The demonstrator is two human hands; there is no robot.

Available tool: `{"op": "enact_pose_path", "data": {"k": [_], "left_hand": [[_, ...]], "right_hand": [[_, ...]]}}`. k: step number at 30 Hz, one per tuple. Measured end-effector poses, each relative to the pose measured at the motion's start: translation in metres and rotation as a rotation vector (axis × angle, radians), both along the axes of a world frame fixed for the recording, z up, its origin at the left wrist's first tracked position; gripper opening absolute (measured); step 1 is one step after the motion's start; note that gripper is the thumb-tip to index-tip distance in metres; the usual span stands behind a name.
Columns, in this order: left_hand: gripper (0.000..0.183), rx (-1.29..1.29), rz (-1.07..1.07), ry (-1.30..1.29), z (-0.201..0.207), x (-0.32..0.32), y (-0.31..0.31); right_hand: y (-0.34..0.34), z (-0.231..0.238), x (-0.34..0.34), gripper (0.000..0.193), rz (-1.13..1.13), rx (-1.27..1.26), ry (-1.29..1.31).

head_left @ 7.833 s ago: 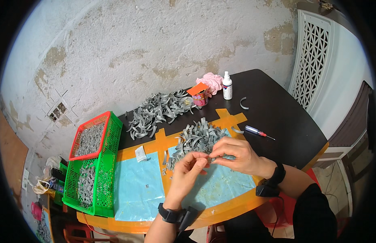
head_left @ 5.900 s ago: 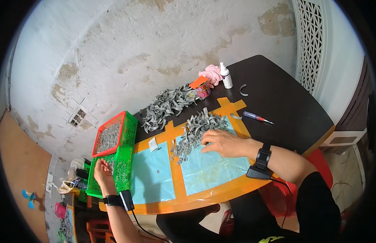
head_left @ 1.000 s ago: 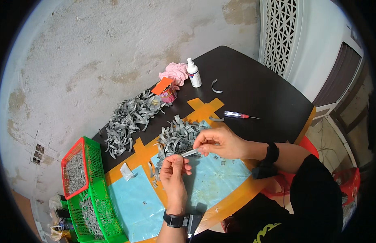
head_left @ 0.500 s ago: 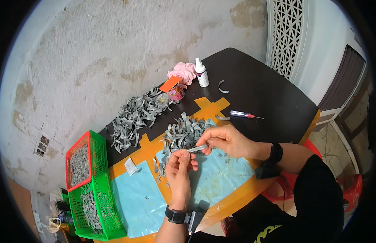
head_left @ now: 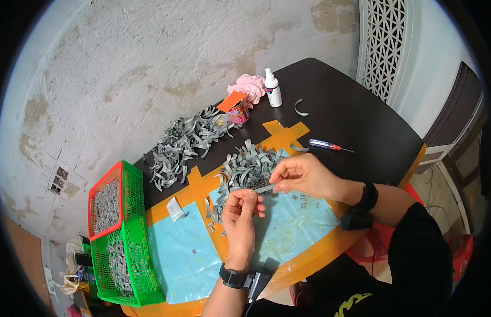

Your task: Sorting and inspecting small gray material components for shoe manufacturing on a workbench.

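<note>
A short grey strip [head_left: 265,188] is stretched between my two hands above the blue sheet [head_left: 277,224]. One end is pinched in the thumb and fingers of my left hand [head_left: 240,214]. The other end sits in the closed fingertips of my right hand [head_left: 303,177]. Just beyond my hands lies a heap of curved grey strips [head_left: 248,166], partly hidden by them. Small grey pieces [head_left: 303,201] are scattered on the sheet by my right wrist. Whether my fingers also hold a smaller piece is too fine to make out.
A second heap of grey strips [head_left: 179,145] lies along the wall. Left are a red basket [head_left: 121,198] and a green basket [head_left: 130,253], both with small grey pieces. Farther back are a can [head_left: 238,113], pink cloth [head_left: 250,87], white spray bottle [head_left: 273,90] and screwdriver [head_left: 325,144].
My hands stay together on the strip, and the right hand's grip has shifted slightly. The whole scene sits a little farther right in view.
</note>
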State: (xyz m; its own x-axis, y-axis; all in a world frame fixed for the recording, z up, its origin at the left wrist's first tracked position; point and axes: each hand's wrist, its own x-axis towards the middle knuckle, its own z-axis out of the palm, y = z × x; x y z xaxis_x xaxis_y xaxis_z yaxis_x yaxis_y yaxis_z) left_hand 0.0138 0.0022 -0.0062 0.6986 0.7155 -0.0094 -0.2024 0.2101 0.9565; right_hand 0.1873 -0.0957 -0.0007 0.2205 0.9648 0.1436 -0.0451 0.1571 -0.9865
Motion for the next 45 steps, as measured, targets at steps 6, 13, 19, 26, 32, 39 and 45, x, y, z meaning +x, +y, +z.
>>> {"op": "enact_pose_path", "data": {"k": [6, 13, 19, 26, 32, 39, 45], "left_hand": [[0.011, -0.023, -0.023, 0.0, 0.008, 0.0, -0.006], [0.012, -0.052, -0.087, -0.043, 0.004, -0.001, -0.004], [0.015, -0.038, -0.086, -0.005, 0.0, -0.001, -0.001], [0.013, -0.029, -0.068, 0.021, 0.005, 0.0, -0.005], [0.012, 0.003, -0.082, 0.039, 0.003, 0.0, -0.005], [0.017, -0.036, -0.119, 0.004, 0.0, 0.0, -0.003], [0.02, -0.106, -0.156, -0.031, -0.002, -0.001, -0.003]], "right_hand": [[0.001, 0.003, 0.003, 0.012, -0.068, -0.001, -0.113], [0.001, 0.006, 0.002, 0.014, -0.061, 0.022, -0.053], [0.001, 0.003, 0.002, 0.012, -0.098, 0.086, -0.014], [0.0, 0.005, 0.001, 0.013, -0.07, 0.095, -0.025], [-0.002, 0.005, -0.008, 0.017, -0.034, 0.085, -0.288], [0.001, -0.002, -0.003, 0.017, -0.036, 0.043, -0.078], [0.003, -0.002, -0.002, 0.017, -0.033, 0.014, -0.032]]}}
